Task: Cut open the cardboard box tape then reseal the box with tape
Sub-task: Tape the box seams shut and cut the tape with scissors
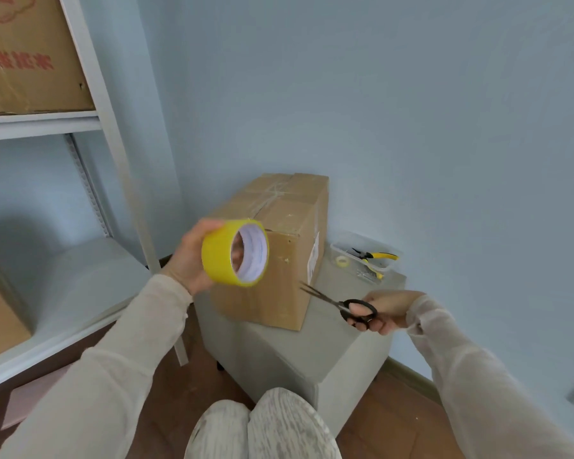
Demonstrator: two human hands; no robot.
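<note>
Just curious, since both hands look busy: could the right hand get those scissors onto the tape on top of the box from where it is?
Probably yes. The right hand holds the scissors beside the cardboard box, and nothing lies between them and its taped top.

grey stool (332,352), cardboard box (279,260), clear tray (386,265)

White shelf unit (90,104) at left of frame, carrying a printed carton (24,54) at upper left. Clear plastic tray (367,256) right of centre holds yellow-handled pliers (376,256). Grey surface (328,346) at centre. Wooden floor (391,422) below.
</note>
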